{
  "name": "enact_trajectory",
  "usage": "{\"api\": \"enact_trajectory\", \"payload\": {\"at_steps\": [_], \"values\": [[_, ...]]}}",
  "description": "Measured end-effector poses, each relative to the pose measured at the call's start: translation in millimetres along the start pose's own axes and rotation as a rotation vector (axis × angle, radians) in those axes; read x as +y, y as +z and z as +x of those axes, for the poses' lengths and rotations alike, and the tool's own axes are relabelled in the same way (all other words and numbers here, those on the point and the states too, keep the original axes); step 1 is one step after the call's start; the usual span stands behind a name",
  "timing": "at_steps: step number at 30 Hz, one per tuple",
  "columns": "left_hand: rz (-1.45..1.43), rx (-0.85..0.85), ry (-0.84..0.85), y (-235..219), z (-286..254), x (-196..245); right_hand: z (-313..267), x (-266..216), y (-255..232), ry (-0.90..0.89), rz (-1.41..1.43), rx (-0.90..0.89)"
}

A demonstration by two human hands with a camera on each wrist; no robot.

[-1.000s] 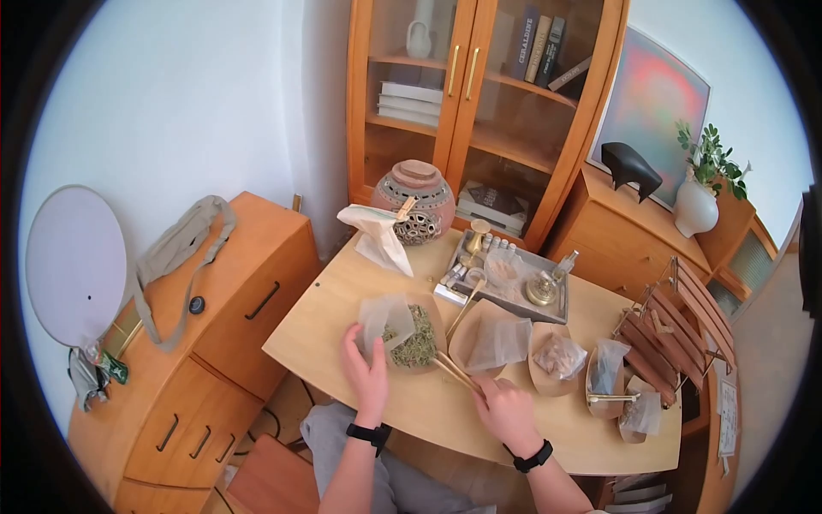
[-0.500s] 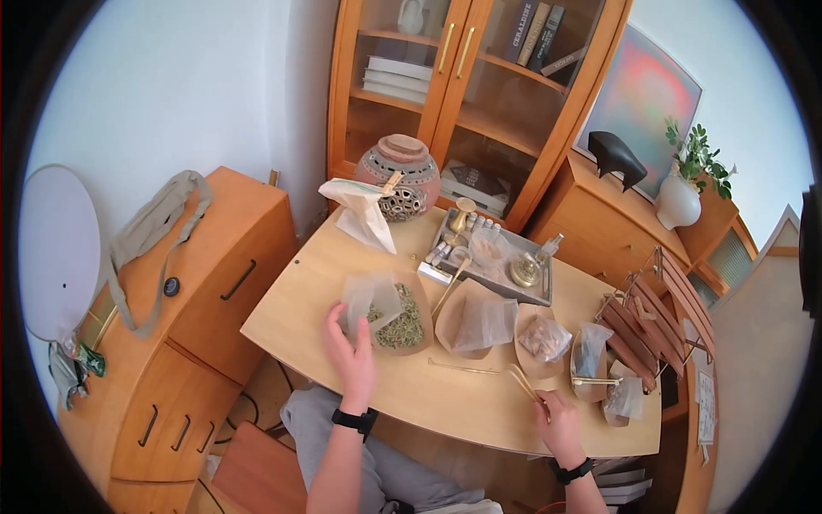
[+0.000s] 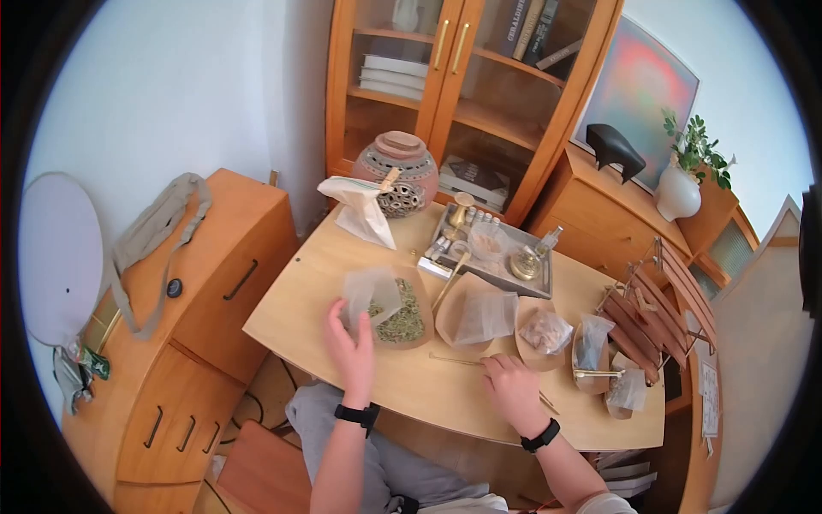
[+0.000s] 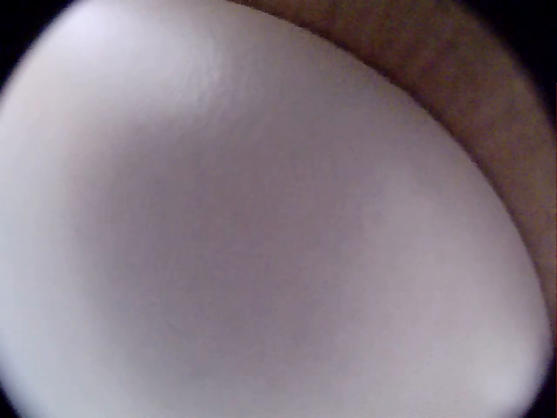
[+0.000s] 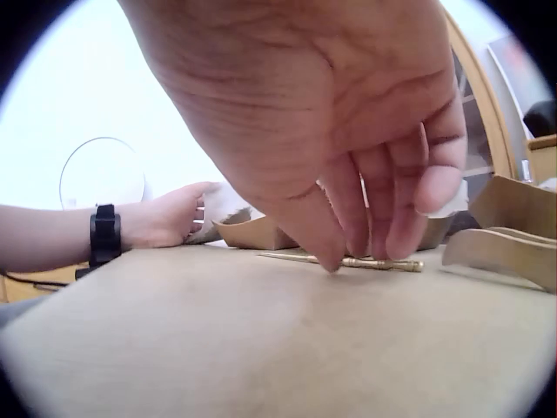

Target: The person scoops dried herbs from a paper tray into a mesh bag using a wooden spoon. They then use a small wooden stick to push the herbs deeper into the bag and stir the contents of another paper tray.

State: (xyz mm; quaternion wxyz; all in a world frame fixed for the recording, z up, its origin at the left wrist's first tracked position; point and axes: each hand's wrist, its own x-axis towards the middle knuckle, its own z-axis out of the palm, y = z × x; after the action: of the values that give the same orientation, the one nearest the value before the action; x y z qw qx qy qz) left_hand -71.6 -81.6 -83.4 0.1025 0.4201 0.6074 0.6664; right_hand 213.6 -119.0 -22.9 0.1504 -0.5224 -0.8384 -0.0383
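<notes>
In the head view my left hand [image 3: 351, 351] holds a translucent bag [image 3: 374, 295] at its near left edge, thumb in front. The bag leans over a brown paper dish [image 3: 418, 343] of dried green herbs [image 3: 402, 317]. My right hand [image 3: 514, 390] reaches down to the tabletop. The right wrist view shows its thumb and fingertips on either side of a thin brass rod [image 5: 383, 264], which has a pointed end and a turned handle end. Brass tweezers [image 3: 548, 402] lie mostly hidden under that hand. The left wrist view is nearly filled by a blurred pale surface.
More paper dishes with small bags, including one with a clear bag [image 3: 484, 315], line the table to the right. Behind stands a grey tray [image 3: 548, 283] of vials and brassware. A pierced clay pot [image 3: 398, 163], a clipped white bag [image 3: 364, 206] and a wooden rack [image 3: 651, 317] stand around.
My right hand moves right with the brass tweezers and lays them on the table. It then returns left to the brass rod. My left hand stays at the bag.
</notes>
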Motion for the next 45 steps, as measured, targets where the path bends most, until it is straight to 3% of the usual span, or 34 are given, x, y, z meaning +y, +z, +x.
{"api": "enact_trajectory", "payload": {"at_steps": [4,8,10,14,19,22,26,29,30,33,36,37,41,43,44,45], "values": [[0.025,0.043,0.019,2,-1,3,15,2,11,-0.031,-0.105,-0.12],[0.014,0.041,0.04,2,1,4,11,5,6,-0.089,-0.118,-0.083],[0.019,0.049,0.039,2,0,4,8,2,-2,0.042,-0.005,-0.122],[0.01,0.05,0.026,2,0,3,9,-6,-29,0.073,0.168,-0.141],[0.021,0.025,0.051,3,1,5,62,-36,-70,-0.05,0.182,0.138],[0.047,0.03,0.053,1,2,3,100,-54,-70,-0.192,0.274,0.126],[-0.02,0.013,0.039,2,1,1,141,-78,-40,-0.219,0.292,0.041],[-0.02,0.018,0.036,2,1,2,160,-95,-21,-0.108,0.571,-0.019],[-0.016,0.015,0.024,2,1,4,164,-100,-17,-0.119,0.581,-0.013],[-0.018,0.014,0.004,2,0,3,178,-104,4,-0.131,0.976,-0.072],[-0.023,0.018,-0.008,3,1,1,179,-98,-8,-0.055,0.933,0.043],[-0.024,0.013,-0.011,3,0,0,177,-95,-21,-0.116,0.832,0.162],[0.001,0.007,-0.043,3,-4,3,164,-73,-63,-0.021,0.93,0.221],[-0.103,0.021,-0.096,5,-3,0,161,-63,-78,0.001,0.592,0.192],[-0.1,0.013,-0.096,6,-2,1,162,-59,-72,0.009,0.595,0.192],[-0.087,0.025,-0.084,6,-2,1,162,-56,-62,-0.09,0.533,0.197]]}}
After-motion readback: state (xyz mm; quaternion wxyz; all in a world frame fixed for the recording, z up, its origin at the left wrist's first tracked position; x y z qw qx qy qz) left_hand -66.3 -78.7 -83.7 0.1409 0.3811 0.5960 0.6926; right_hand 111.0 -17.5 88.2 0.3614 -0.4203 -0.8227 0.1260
